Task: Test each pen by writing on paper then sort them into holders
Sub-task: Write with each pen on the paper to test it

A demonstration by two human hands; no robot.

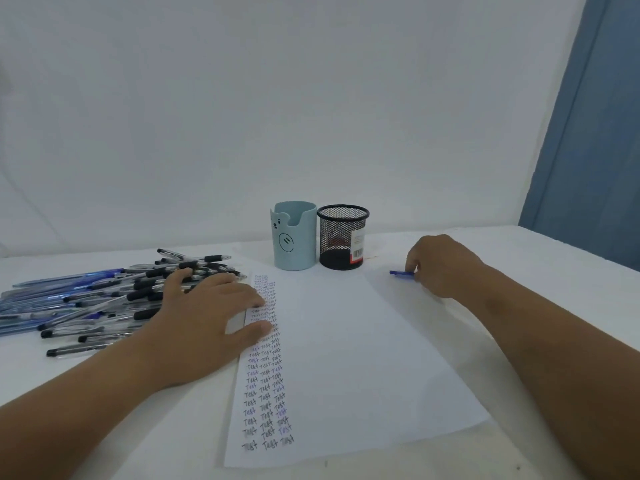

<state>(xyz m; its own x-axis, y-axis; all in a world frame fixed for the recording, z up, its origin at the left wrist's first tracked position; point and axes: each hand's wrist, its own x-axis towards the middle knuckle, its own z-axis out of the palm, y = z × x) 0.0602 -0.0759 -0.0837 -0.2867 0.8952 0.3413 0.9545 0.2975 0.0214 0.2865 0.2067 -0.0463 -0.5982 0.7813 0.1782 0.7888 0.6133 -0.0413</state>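
Blue pen (401,273), right-hand fingers (414,268)

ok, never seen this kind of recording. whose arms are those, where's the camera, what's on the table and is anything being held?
No robot here: a person works bare-handed, and the single picture comes from a wide-angle camera on their head, looking forward and down. The left hand lies flat on the left edge of the paper, which carries columns of the word "Test". The right hand pinches a blue pen lying on the white table. A pile of pens lies at the left. Behind the paper stand a light blue bear holder and a black mesh holder.
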